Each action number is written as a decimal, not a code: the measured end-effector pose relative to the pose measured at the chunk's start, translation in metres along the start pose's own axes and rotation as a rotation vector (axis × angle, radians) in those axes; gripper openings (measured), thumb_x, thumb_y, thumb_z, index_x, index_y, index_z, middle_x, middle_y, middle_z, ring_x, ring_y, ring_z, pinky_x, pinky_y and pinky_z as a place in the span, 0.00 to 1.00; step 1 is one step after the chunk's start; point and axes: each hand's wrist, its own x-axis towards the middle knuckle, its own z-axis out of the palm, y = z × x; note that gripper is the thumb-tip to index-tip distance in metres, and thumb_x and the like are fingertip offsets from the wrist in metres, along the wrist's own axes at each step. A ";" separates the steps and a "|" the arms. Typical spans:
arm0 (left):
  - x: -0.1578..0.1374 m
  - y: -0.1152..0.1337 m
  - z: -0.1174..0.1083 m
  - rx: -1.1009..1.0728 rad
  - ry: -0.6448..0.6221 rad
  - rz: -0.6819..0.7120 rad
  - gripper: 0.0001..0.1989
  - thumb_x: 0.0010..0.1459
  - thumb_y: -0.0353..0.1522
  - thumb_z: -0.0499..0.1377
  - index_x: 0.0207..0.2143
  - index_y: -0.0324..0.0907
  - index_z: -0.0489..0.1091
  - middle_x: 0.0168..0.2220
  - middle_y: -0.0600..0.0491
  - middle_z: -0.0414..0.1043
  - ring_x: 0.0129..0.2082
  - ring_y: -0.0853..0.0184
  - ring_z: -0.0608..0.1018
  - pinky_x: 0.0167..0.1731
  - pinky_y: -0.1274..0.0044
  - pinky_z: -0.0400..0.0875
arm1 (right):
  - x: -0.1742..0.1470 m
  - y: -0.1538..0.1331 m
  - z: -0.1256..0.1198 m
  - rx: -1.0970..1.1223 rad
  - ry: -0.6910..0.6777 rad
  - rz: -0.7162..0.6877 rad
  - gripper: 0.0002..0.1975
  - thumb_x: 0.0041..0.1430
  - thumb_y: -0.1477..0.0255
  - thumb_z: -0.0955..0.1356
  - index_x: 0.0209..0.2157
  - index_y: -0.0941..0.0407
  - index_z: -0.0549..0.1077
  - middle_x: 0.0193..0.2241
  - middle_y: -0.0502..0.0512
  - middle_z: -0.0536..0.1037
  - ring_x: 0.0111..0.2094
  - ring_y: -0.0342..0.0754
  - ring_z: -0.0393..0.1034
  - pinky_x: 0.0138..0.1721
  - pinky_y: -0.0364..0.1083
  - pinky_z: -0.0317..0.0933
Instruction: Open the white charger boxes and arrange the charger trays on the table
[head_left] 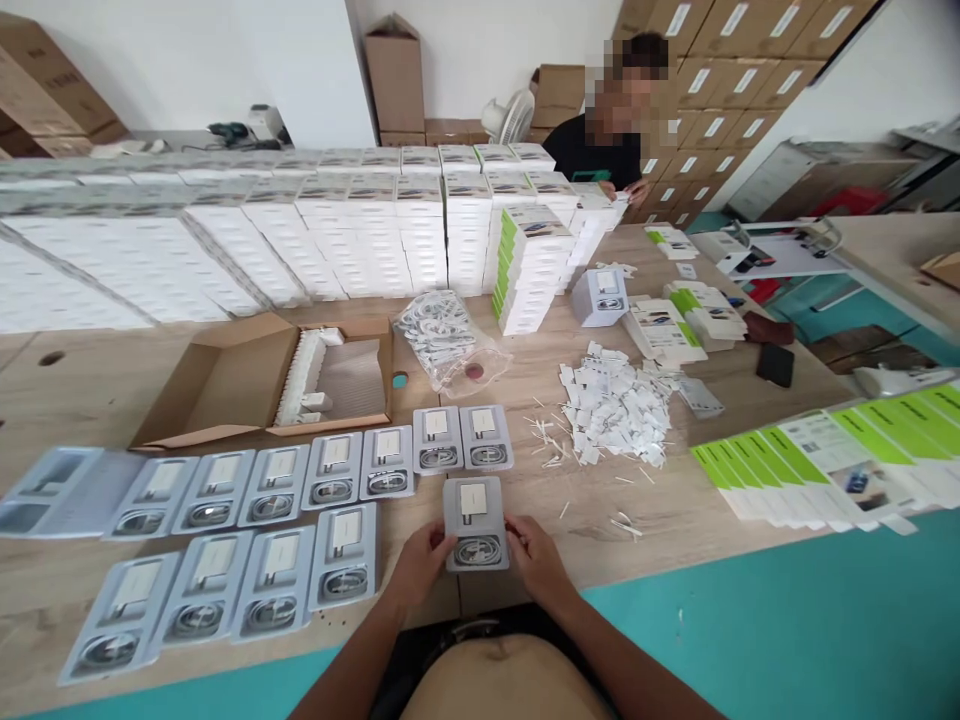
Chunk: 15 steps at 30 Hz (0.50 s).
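Between my two hands is a grey plastic tray (451, 520) near the table's front edge. In its upper part sits a white charger (474, 499), with a coiled cable (478, 550) below. My left hand (421, 562) grips the tray's left side with fingers curled, and my right hand (536, 560) grips its right side. Just behind stand two more filled trays (486, 437). To the left, several similar trays (346, 555) lie in two rows, each with a charger and cable. An empty-looking tray (82, 500) sits at the far left.
An open carton (225, 375) holds white chargers. Beside it lies a plastic bag of cables (442, 335). White paper pieces (615, 405) are heaped to the right, near green-and-white box sleeves (787, 465). Stacked white boxes (360, 230) line the back, where a person (600, 150) handles a box.
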 end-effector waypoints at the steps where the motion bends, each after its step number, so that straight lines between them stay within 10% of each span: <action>1: 0.001 0.002 -0.002 -0.018 -0.031 -0.008 0.19 0.53 0.43 0.59 0.40 0.37 0.74 0.32 0.48 0.76 0.34 0.59 0.77 0.32 0.72 0.71 | 0.001 -0.005 0.000 0.003 -0.022 -0.041 0.18 0.63 0.71 0.60 0.50 0.55 0.74 0.45 0.60 0.76 0.48 0.51 0.70 0.52 0.51 0.63; 5: -0.009 0.005 -0.020 -0.082 -0.028 -0.037 0.21 0.54 0.46 0.58 0.38 0.37 0.75 0.31 0.49 0.76 0.31 0.62 0.75 0.27 0.75 0.70 | 0.012 -0.008 0.004 0.002 -0.037 -0.105 0.16 0.60 0.73 0.61 0.47 0.54 0.74 0.44 0.58 0.74 0.45 0.49 0.70 0.47 0.48 0.65; 15: -0.042 0.000 -0.051 -0.250 -0.092 -0.057 0.22 0.53 0.47 0.63 0.41 0.39 0.77 0.32 0.51 0.78 0.29 0.67 0.73 0.30 0.78 0.65 | 0.040 0.022 0.020 -0.285 -0.009 0.262 0.31 0.39 0.69 0.76 0.49 0.54 0.69 0.45 0.57 0.72 0.47 0.57 0.68 0.48 0.53 0.60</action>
